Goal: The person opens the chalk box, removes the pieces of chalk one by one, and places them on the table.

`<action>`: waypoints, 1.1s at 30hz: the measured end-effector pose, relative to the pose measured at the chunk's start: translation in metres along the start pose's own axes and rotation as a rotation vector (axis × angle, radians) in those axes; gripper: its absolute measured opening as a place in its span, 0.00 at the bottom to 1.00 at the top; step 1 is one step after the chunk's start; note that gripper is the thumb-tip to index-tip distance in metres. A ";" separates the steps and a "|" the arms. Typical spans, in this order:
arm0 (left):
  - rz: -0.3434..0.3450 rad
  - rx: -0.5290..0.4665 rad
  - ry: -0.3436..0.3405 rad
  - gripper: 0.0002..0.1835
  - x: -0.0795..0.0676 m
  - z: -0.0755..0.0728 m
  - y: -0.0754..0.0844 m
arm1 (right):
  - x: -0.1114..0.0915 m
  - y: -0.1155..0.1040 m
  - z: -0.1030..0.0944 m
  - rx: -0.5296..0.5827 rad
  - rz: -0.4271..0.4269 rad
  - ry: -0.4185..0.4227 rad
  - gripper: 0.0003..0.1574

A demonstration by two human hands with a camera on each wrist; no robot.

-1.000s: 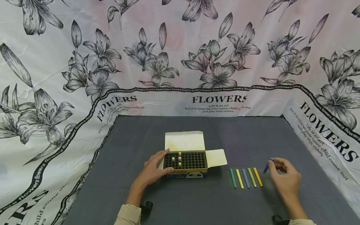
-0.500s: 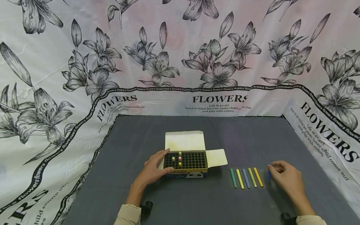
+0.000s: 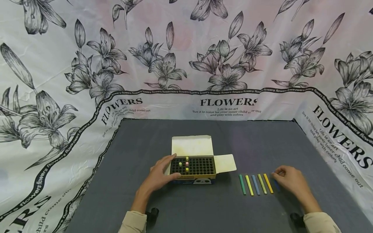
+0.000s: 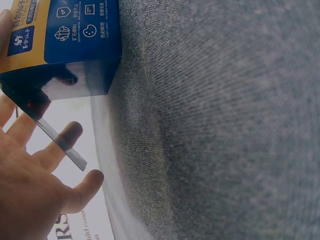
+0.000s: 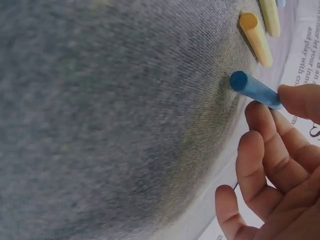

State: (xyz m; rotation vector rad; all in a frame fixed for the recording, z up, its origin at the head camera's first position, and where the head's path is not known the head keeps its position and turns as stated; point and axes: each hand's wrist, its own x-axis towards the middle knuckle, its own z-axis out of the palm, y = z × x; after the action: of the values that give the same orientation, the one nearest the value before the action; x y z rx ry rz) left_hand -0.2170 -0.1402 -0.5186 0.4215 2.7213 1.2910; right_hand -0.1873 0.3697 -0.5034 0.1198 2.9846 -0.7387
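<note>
My right hand (image 3: 292, 181) pinches the far end of a dark blue chalk stick (image 5: 255, 89) between thumb and fingertips, low over the grey cloth. In the head view the hand partly covers this chalk. To its left lies an orange-yellow chalk stick (image 3: 268, 183), the end of a row of several. My left hand (image 3: 159, 171) rests at the left end of an opened chalk box (image 3: 201, 176), thumb along the front edge and forefinger near the back corner. Its other fingers (image 4: 65, 140) spread loosely beside the box's side flap. Inside, a black holder (image 3: 201, 165) bears several short chalk ends.
The row continues leftward with yellow-green (image 3: 262, 184), light blue (image 3: 256, 184), yellow (image 3: 249, 185) and green chalk sticks (image 3: 242, 184). The box's lid (image 3: 192, 146) stands up behind it and a flap (image 3: 224, 163) sticks out right. Flower-printed cloth (image 3: 175, 106) rises around the table.
My right hand has brought the blue chalk down and leftward, from tilted in the air to beside the row's right end. The left hand and box have stayed put.
</note>
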 end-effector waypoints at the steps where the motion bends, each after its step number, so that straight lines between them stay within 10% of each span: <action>1: 0.000 0.005 0.001 0.44 0.000 0.000 0.000 | 0.001 -0.001 0.000 -0.005 -0.003 -0.010 0.23; 23: 0.012 0.023 0.002 0.45 0.001 0.000 -0.001 | 0.010 -0.009 0.002 -0.147 0.059 -0.069 0.24; 33: -0.001 0.018 0.006 0.45 0.001 0.001 -0.003 | 0.001 -0.036 0.009 -0.012 -0.105 0.387 0.23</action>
State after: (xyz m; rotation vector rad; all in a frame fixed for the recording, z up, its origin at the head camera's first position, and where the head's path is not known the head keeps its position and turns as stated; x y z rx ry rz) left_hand -0.2186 -0.1408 -0.5219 0.4191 2.7391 1.2709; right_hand -0.1912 0.3341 -0.4949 0.1183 3.3848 -0.7892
